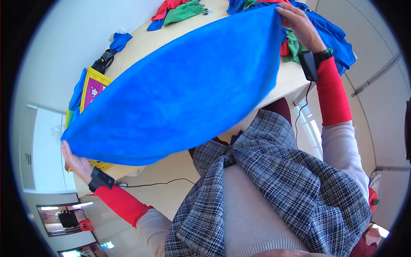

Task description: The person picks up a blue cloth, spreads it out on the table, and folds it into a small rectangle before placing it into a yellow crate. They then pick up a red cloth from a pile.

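Note:
A large blue cloth [184, 85] hangs stretched between my two hands above the table. My left hand [77, 161] grips its lower left corner, low at the left beside the yellow basket. At the upper right, my right hand [301, 25] pinches the opposite corner between thumb and fingers. The cloth is spread wide and sags slightly along its near edge, hiding much of the tabletop. Both wrists carry a black strapped device over red sleeves, each with a cable.
Red, green and blue cloths [182, 13] lie at the table's far side. More blue and green cloths [329, 36] pile at the far right, partly over the edge. A yellow basket [95, 75] with a purple card stands left. Beyond it sit a black item [103, 62] and a small blue cloth [120, 42].

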A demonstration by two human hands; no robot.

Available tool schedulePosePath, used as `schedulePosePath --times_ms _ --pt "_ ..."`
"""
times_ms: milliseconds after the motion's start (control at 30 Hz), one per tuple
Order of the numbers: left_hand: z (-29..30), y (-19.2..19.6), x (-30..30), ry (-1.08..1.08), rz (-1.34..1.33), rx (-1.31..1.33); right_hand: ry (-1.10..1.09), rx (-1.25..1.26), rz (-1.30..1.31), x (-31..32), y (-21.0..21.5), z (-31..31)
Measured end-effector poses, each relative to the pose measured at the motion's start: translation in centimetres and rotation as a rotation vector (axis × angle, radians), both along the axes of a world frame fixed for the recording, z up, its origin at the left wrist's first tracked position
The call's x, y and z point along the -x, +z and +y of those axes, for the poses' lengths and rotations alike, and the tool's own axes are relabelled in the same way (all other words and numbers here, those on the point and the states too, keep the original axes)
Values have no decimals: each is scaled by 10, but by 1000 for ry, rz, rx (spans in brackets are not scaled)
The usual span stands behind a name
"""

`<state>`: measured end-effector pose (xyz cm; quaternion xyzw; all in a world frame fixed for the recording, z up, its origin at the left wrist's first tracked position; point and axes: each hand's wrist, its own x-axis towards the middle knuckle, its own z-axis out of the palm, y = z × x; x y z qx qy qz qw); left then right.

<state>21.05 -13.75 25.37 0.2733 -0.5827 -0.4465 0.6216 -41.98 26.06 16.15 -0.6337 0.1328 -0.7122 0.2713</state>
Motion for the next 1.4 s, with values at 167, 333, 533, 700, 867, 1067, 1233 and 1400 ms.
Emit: schedulePosePath --times_ms 167,333,533,700,867,1067,1233,1400 --pt "-32 -28 -2 -48 -122 0 -1004 -748 54 -34 12 14" --pt "-47 -45 -6 -47 -165 -93 -923 -916 33 -45 15 0" --pt "-23 -40 19 8 -288 -100 -811 -1067 184 -67 39 -2" --pt "29 -11 54 51 -362 -31 -771 -1065 161 -108 59 -10" --pt "97 23 109 -98 -356 -3 -647 -1064 158 -155 88 -25" --pt "190 71 183 -398 -266 -102 -512 -1064 83 -240 165 -46" --pt "218 87 205 -414 -290 -39 -521 -1015 73 -284 197 -67" --pt "231 80 206 -291 -419 133 -651 -937 138 -299 198 -70"
